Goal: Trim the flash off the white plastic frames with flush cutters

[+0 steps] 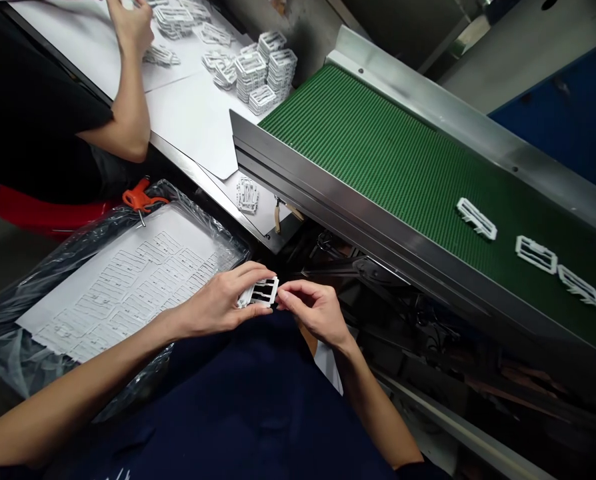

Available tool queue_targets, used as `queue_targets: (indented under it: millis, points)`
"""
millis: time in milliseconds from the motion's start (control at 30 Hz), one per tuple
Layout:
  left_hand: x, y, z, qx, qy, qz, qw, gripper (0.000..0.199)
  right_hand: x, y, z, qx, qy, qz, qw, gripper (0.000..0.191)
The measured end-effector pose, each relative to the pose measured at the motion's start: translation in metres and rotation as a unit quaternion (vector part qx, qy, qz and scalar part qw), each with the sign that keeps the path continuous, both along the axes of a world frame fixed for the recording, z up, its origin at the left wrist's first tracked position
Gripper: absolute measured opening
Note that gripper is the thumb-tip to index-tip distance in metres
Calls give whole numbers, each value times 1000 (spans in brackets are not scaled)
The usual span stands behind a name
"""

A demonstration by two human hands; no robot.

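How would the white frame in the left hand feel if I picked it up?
The frame is probably light, since it's mostly gaps. It seems fairly stiff, with straight edges in the left hand. Looking so thin, it might snap.

White slotted frame [277, 292] by that green conveyor belt [378, 160]
Left hand [227, 297] grips it, right hand [317, 308] just beside

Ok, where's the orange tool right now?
In the head view, the orange tool is left of centre, by the far corner of the white sheet, near the red seat.
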State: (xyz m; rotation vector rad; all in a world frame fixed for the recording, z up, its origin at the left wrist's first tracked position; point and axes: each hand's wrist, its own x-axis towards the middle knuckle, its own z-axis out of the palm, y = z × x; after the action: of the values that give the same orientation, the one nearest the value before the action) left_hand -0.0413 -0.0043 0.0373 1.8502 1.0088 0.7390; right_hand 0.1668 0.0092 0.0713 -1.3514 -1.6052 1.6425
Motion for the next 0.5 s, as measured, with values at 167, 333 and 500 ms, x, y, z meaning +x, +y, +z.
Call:
queue_targets:
  millis: [167,333,500]
  points:
    - [2,-1,4,12,43,-3,999,40,0,-2,1,-4,-25,14,1000,18]
    - [4,-3,6,44,117,4,992,40,3,-3,0,-12,-53,24,998,20]
    - [6,-5,8,88,202,12,975,41,4,-3,3,3,-95,50,994,21]
